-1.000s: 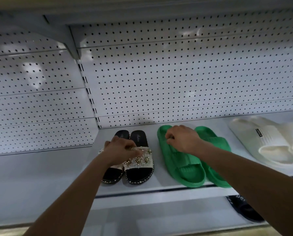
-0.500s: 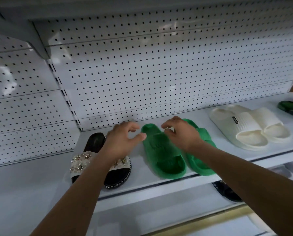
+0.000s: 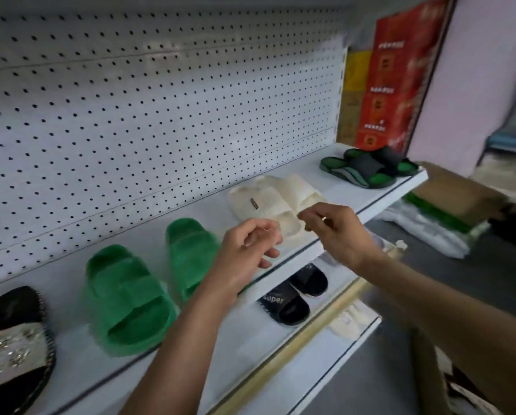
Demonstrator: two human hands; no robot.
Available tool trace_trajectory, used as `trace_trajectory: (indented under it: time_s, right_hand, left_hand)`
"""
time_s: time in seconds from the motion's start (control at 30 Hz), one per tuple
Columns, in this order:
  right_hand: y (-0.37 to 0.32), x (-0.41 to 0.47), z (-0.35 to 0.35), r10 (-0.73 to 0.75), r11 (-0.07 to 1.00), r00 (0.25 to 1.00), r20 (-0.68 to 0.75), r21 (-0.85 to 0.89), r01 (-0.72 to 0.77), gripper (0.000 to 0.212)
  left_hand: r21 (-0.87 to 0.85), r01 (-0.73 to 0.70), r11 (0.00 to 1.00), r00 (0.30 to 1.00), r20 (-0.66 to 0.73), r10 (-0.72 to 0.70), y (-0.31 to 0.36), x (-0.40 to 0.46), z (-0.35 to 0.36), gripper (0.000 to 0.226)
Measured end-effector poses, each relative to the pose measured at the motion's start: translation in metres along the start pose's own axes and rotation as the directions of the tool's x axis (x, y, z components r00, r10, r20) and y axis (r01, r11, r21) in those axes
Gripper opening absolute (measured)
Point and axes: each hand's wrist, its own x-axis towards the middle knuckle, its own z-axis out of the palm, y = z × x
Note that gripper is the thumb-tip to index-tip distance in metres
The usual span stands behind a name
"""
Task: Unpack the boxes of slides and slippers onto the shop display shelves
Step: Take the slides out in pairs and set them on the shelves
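Hands have come off the shoes. A second ago the left hand [image 3: 247,250] rested on the jewelled black slides [image 3: 14,339] and the right hand [image 3: 337,232] on the green slides [image 3: 149,292]; now both hang in the air above the front of the shelf [image 3: 283,265], fingers loosely curled, holding nothing. The view has also swung to the right, so the jewelled pair sits at the far left edge of the picture and the shelf's right end is in sight.

Judged from this, the 2 pairs are placed and the person is moving on along the row, perhaps toward the cream slides [image 3: 274,202] just behind the hands, or back to the boxes for more stock.

On the shelf, from left to right: jewelled black pair, green pair, cream pair, then a green-and-black pair [image 3: 367,166] near the right end. Each pair stands apart from the next. Bare shelf shows between the cream pair and the green-and-black pair, and that looks like the best room for another pair. The green-and-black pair lies close to the shelf's right end, and the green and cream toes come close to the front lip.

Below, a lower shelf holds black slides [image 3: 292,295]. A cardboard box [image 3: 457,193] and white packing lie on the floor beyond the shelf end.
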Motion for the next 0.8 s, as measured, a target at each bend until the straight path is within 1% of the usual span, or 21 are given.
trace_trajectory:
  time_s: [0.1, 0.2, 0.27, 0.33, 0.43, 0.53, 0.67, 0.73, 0.8]
  right_hand:
    - [0.040, -0.014, -0.057, 0.102, 0.994, 0.994, 0.023, -0.028, -0.102, 0.018]
    - [0.085, -0.028, -0.121, 0.177, 0.982, 0.983, 0.051, -0.082, -0.173, 0.018]
    - [0.118, -0.043, -0.166, 0.257, 0.962, 0.966, 0.030, -0.103, -0.253, 0.017]
    - [0.154, -0.063, -0.207, 0.352, 0.930, 0.936, -0.030, -0.103, -0.353, 0.019]
    - [0.207, -0.100, -0.261, 0.504, 0.858, 0.850, -0.156, -0.023, -0.513, 0.019]
    - [0.248, -0.131, -0.305, 0.613, 0.781, 0.748, -0.256, 0.048, -0.623, 0.016]
    - [0.303, -0.155, -0.343, 0.726, 0.674, 0.606, -0.325, 0.161, -0.721, 0.017]
    - [0.333, -0.158, -0.354, 0.771, 0.623, 0.542, -0.336, 0.217, -0.752, 0.022]
    - [0.366, -0.159, -0.364, 0.814, 0.569, 0.478, -0.331, 0.284, -0.772, 0.021]
  left_hand:
    - [-0.032, 0.041, 0.999, 0.994, 0.104, -0.037, -0.001, 0.021, 0.064, 0.013]
    - [-0.056, 0.085, 0.995, 0.979, 0.193, -0.073, -0.008, 0.042, 0.134, 0.013]
    - [-0.078, 0.118, 0.990, 0.962, 0.257, -0.094, -0.016, 0.056, 0.185, 0.014]
    - [-0.086, 0.167, 0.982, 0.934, 0.332, -0.130, -0.025, 0.066, 0.239, 0.015]
    - [-0.072, 0.249, 0.966, 0.874, 0.447, -0.192, -0.039, 0.076, 0.318, 0.013]
    - [-0.019, 0.310, 0.951, 0.803, 0.540, -0.251, -0.052, 0.082, 0.384, 0.011]
    - [0.081, 0.362, 0.929, 0.706, 0.627, -0.330, -0.074, 0.104, 0.452, 0.011]
    - [0.140, 0.377, 0.915, 0.662, 0.651, -0.372, -0.090, 0.124, 0.482, 0.012]
    - [0.207, 0.388, 0.898, 0.614, 0.669, -0.419, -0.109, 0.146, 0.512, 0.012]
